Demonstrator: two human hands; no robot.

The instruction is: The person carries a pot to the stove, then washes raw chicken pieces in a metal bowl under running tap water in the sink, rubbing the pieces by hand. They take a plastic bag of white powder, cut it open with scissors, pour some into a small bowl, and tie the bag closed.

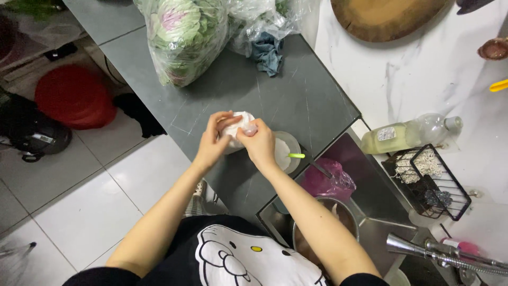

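Both hands hold a soft white plastic bag [238, 132] over the grey table [296, 100]: the left hand [214, 142] cups its left side, the right hand [258, 142] pinches what seems its top, just left of a white bowl [286, 151].

A matt grey counter [296, 100] is meeting glossy veined white marble [423, 79], crinkled clear plastic [185, 37] is wrapping cabbage, and a rough wooden board [386, 18] is lying nearby.

bagged greens [182, 39] at counter [296, 100] far edge | cloth [266, 53] right of greens | bowl [286, 151] on counter beside sink [370, 190] | pot [338, 212] in sink | bottle [410, 135] lying behind rack [436, 182]
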